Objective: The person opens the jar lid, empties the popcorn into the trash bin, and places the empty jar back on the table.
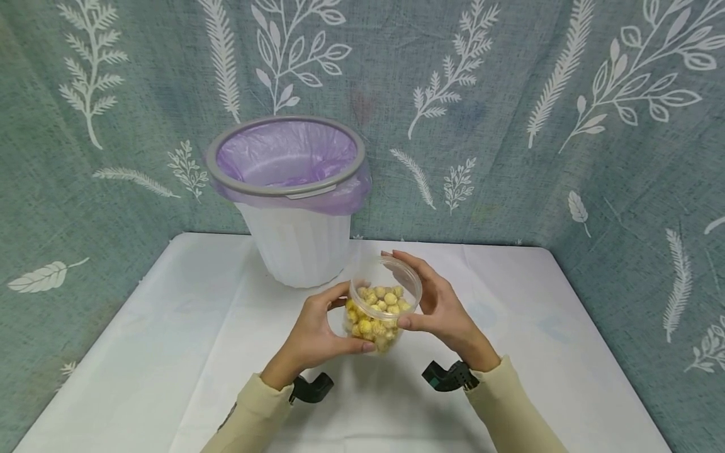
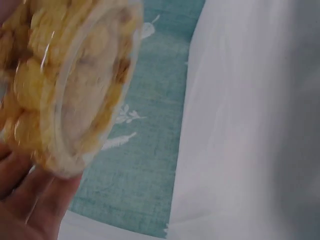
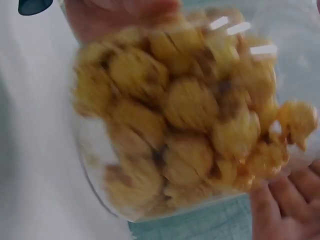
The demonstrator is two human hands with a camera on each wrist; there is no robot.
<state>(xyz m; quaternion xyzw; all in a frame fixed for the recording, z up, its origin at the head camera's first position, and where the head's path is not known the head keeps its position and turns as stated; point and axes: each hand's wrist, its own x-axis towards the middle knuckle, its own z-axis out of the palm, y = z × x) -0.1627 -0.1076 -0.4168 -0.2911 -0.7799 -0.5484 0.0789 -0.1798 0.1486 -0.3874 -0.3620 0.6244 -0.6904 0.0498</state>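
Note:
Both hands hold a clear round plastic jar point(image 1: 376, 318) of yellow popcorn point(image 1: 385, 302) above the table, its top tilted toward me. My left hand point(image 1: 317, 330) grips the lower side, thumb in front; in the left wrist view its fingers point(image 2: 47, 197) curve round the wall near the jar's base point(image 2: 90, 90). Around the upper rim point(image 1: 418, 286) curls my right hand point(image 1: 444, 308), thumb at the front and fingers behind. Popcorn point(image 3: 185, 115) fills much of the jar in the right wrist view. Whether a clear lid covers the mouth I cannot tell.
A white bin point(image 1: 300, 242) with a grey rim and purple liner point(image 1: 283, 151) stands behind the jar, left of centre. White cloth covers the table point(image 1: 170, 352). Green fabric with white leaf patterns point(image 1: 396, 75) hangs at the back and sides.

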